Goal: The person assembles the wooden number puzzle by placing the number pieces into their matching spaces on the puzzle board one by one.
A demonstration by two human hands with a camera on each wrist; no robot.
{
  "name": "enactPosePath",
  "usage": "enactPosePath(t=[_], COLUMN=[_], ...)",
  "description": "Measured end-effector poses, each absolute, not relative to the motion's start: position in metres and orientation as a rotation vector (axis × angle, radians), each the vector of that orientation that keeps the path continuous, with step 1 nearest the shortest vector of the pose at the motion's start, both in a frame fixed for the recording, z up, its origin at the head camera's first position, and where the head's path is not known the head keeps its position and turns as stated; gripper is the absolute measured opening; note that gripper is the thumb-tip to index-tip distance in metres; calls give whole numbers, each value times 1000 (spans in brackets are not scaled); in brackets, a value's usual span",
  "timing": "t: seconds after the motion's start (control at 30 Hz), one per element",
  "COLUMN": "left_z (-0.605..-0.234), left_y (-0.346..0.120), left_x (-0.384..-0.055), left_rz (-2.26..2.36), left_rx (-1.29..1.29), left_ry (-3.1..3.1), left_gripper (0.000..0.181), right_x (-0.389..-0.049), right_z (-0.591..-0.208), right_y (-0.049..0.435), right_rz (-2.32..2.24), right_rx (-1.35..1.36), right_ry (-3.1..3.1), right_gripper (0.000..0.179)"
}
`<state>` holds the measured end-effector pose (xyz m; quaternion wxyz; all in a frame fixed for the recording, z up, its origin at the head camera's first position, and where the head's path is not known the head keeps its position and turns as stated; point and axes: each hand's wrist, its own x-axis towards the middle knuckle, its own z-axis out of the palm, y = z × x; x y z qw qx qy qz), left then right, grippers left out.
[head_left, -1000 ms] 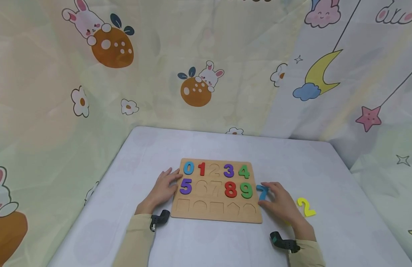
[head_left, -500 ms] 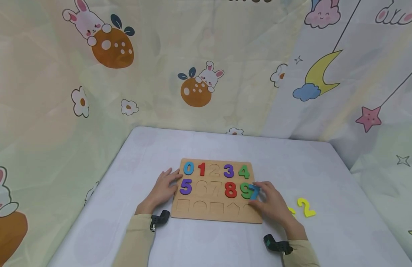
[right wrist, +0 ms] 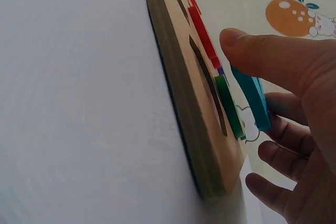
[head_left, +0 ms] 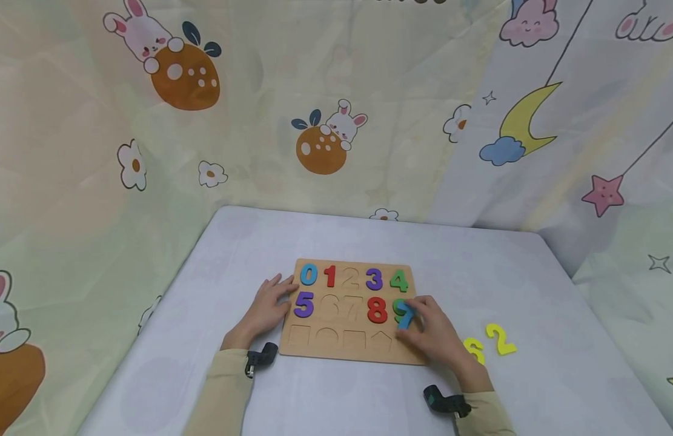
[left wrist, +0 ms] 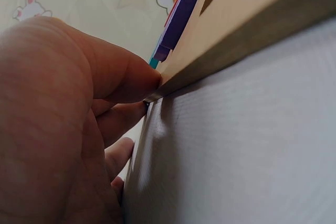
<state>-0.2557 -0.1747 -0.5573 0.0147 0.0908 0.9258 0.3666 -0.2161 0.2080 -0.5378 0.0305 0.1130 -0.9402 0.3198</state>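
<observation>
My right hand (head_left: 437, 330) pinches a blue wooden number 7 (head_left: 405, 315) between thumb and fingers. In the head view the 7 overlaps the green 9 (head_left: 397, 306) of a wooden number board (head_left: 336, 348). The right wrist view shows the blue 7 (right wrist: 252, 98) held above the board, a gap between it and the green piece. Against the board's left edge rests my left hand (head_left: 266, 307), fingers fairly straight, thumb (left wrist: 131, 77) at the edge near the purple 5 (head_left: 303, 304). Outlined recesses for 2, 6 and 7 show bare wood.
A yellow 2 (head_left: 500, 339) and a yellow 6 (head_left: 474, 349) lie on the white tabletop (head_left: 249, 242) right of the board, the 6 partly behind my right forearm. Other digits such as the red 8 (head_left: 377, 310) sit in the board. A cartoon-print cloth stands behind.
My right hand has carried the blue 7 leftward from beside the board to over the green 9, uncovering more of the yellow 6. The left hand has stayed in place.
</observation>
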Motion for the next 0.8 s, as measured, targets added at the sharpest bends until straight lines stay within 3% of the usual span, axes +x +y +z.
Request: enactPosePath(t=[0.8], left_z=[-557], left_y=[-175], left_x=[-256], left_rz=[1129], left_rx=[277], left_ry=[2880], left_gripper=[43], right_x=[-217], right_z=[-529], right_y=[172], right_rz=[974], right_rx=[504], right_ry=[-2872], right_gripper=[66])
